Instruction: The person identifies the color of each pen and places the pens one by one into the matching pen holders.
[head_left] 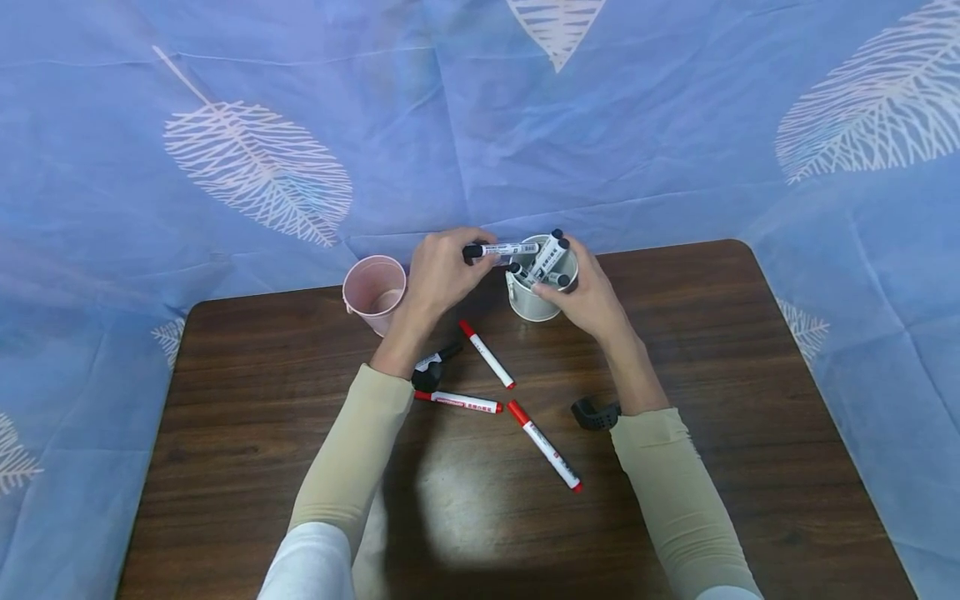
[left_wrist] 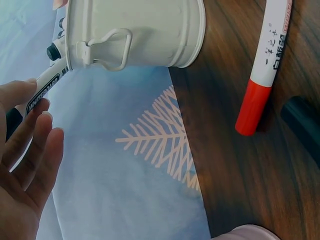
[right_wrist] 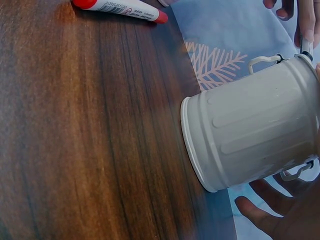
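Left hand [head_left: 444, 271] is pinching a whiteboard marker [head_left: 510, 249] between thumb and fingertips; spare fingers are sitting slightly spread. That marker is lying near level at the white bucket's [head_left: 534, 306] 10 o'clock, far end reaching over the mouth. Bucket is standing upright on the brown table [head_left: 712, 350], near its 12 o'clock edge, with several black-capped markers [head_left: 550, 257] leaning inside. Right hand [head_left: 592, 293] is gripping the rim from 3 o'clock, thumb on the near side, index on the far side; lower fingers are hanging loosely apart. Index may also be touching a cap, can't tell, view's partly blocked. Pink bucket [head_left: 375, 287] is standing at 9 o'clock from the white one. Three red-capped markers [head_left: 491, 358] are lying on the wood: two at 7 o'clock, one at 6. Dark marker [head_left: 451, 351] is lying at 8, beside the left wrist.
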